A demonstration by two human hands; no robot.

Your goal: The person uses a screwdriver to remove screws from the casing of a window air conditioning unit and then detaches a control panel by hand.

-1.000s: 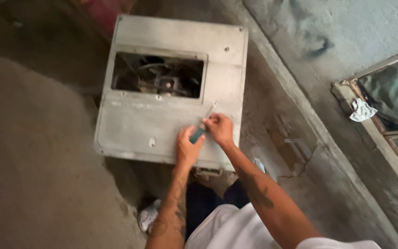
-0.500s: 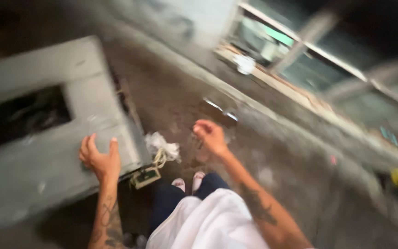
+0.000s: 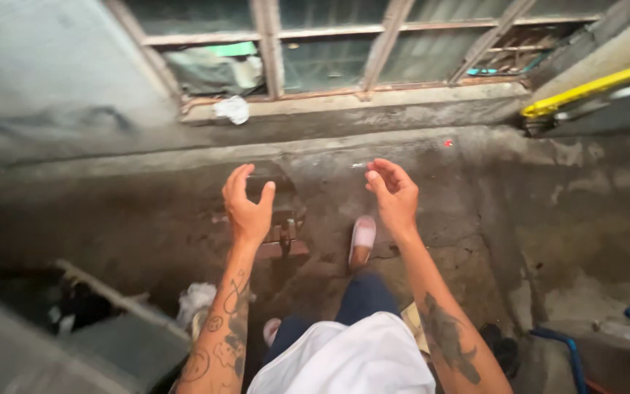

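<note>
Head view: left hand [image 3: 248, 208] and right hand [image 3: 394, 193] hover open and empty over bare concrete floor [image 3: 534, 219]; small metal bracket [image 3: 282, 235] lies just below the left hand; grey metal box [image 3: 103, 350] sits well left, window ledge [image 3: 373, 98] ahead.

Tattooed bare forearms, white shirt [image 3: 351, 357], dark blue trousers [image 3: 362, 299], pale pink slippers [image 3: 363, 235].

One camera sits on the person's head. It looks down and forward, close over both raised arms, at the dirty floor [image 3: 475, 219] and the window frame [image 3: 373, 33] beyond.
</note>
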